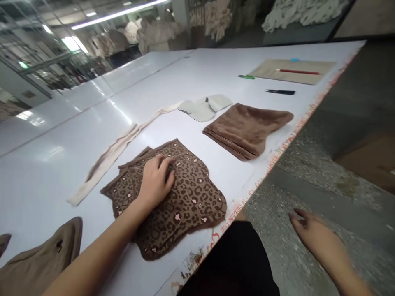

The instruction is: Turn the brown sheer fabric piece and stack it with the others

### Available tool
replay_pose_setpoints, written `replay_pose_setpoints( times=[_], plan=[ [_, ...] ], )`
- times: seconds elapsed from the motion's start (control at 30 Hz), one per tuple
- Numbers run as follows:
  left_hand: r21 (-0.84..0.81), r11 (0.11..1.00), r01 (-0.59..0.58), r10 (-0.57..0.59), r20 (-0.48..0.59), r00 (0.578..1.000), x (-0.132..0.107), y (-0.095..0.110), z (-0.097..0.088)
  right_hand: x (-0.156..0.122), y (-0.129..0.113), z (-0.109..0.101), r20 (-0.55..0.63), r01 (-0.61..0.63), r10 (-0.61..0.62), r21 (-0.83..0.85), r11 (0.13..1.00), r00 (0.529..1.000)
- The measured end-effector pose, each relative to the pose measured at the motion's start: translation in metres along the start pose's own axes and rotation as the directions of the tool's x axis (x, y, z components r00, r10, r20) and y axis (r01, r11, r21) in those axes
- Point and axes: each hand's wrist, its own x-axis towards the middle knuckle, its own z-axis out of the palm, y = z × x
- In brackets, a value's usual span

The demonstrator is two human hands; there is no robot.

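My left hand (pixel 156 179) lies on a stack of leopard-print fabric pieces (pixel 191 197) with brown edges and small pink spots. Its fingers are slightly bent and apart, pressing on the cloth rather than gripping it. Over the floor, past the table edge, hangs my right hand (pixel 311 230), loosely curled, thumb apart from the fingers, with nothing in it. Beyond the leopard stack is a folded stack of plush brown fabric pieces (pixel 247 129). Brown fabric pieces (pixel 43 263) with a small dark hole or mark lie at the lower left, partly behind my left forearm.
On the white table (pixel 123 98) are a pale fabric strip (pixel 114 156), pale cut shapes (pixel 203 107), green-handled snips (pixel 247 77), a black tool (pixel 280 92) and a red pencil (pixel 298 72) on a beige sheet (pixel 268 69). The table edge, marked in red, runs diagonally at right.
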Motion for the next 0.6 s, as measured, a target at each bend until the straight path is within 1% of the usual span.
replay_pose_setpoints(
  times=[0.03, 0.07, 0.1, 0.13, 0.17, 0.2, 0.23, 0.27, 0.33, 0.43, 0.5, 0.53, 0.6],
  plan=[
    [-0.014, 1.000, 0.017, -0.017, -0.012, 1.000, -0.002, 0.010, -0.009, -0.003, -0.010, -0.014, 0.009, 0.016, -0.017, 0.025, 1.000, 1.000],
    [-0.071, 0.997, 0.018, -0.018, 0.008, 1.000, -0.005, 0.022, -0.016, -0.010, -0.023, -0.026, -0.013, 0.014, -0.013, 0.051, 0.999, 1.000],
    [-0.152, 0.988, 0.017, -0.004, 0.090, 0.996, -0.008, 0.034, -0.023, -0.021, -0.038, -0.035, -0.034, 0.050, -0.047, 0.083, 0.995, 0.998],
    [-0.206, 0.977, 0.047, -0.004, 0.201, 0.980, -0.011, 0.045, -0.028, -0.034, -0.056, -0.040, -0.075, 0.105, -0.096, 0.130, 0.986, 0.993],
    [-0.217, 0.973, 0.076, -0.008, 0.298, 0.955, -0.015, 0.056, -0.030, -0.046, -0.075, -0.042, -0.166, 0.192, -0.155, 0.239, 0.952, 0.974],
    [-0.188, 0.976, 0.112, -0.036, 0.367, 0.929, -0.017, 0.064, -0.029, -0.057, -0.095, -0.042, -0.152, 0.288, -0.251, 0.310, 0.906, 0.956],
    [-0.143, 0.978, 0.151, -0.078, 0.419, 0.905, -0.019, 0.071, -0.027, -0.066, -0.115, -0.039, -0.143, 0.355, -0.326, 0.340, 0.871, 0.935],
    [-0.091, 0.978, 0.185, -0.126, 0.448, 0.885, -0.021, 0.075, -0.022, -0.072, -0.133, -0.034, -0.121, 0.414, -0.397, 0.332, 0.848, 0.910],
    [-0.019, 0.973, 0.228, -0.192, 0.473, 0.860, -0.021, 0.079, -0.011, -0.076, -0.165, -0.025, -0.055, 0.481, -0.486, 0.269, 0.834, 0.872],
    [-0.016, 0.974, 0.226, -0.190, 0.485, 0.854, -0.021, 0.077, 0.002, -0.073, -0.197, -0.014, 0.000, 0.544, -0.552, 0.174, 0.821, 0.834],
    [-0.043, 0.975, 0.220, -0.174, 0.473, 0.864, -0.022, 0.073, 0.006, -0.072, -0.209, -0.010, 0.033, 0.590, -0.600, 0.150, 0.793, 0.799],
    [-0.055, 0.974, 0.220, -0.170, 0.462, 0.870, -0.023, 0.071, 0.006, -0.071, -0.212, -0.008, 0.050, 0.620, -0.633, 0.151, 0.770, 0.773],
    [-0.105, 0.966, 0.234, -0.168, 0.435, 0.885, -0.026, 0.067, 0.005, -0.070, -0.215, -0.005, 0.082, 0.666, -0.696, 0.230, 0.710, 0.713]
  ],
)
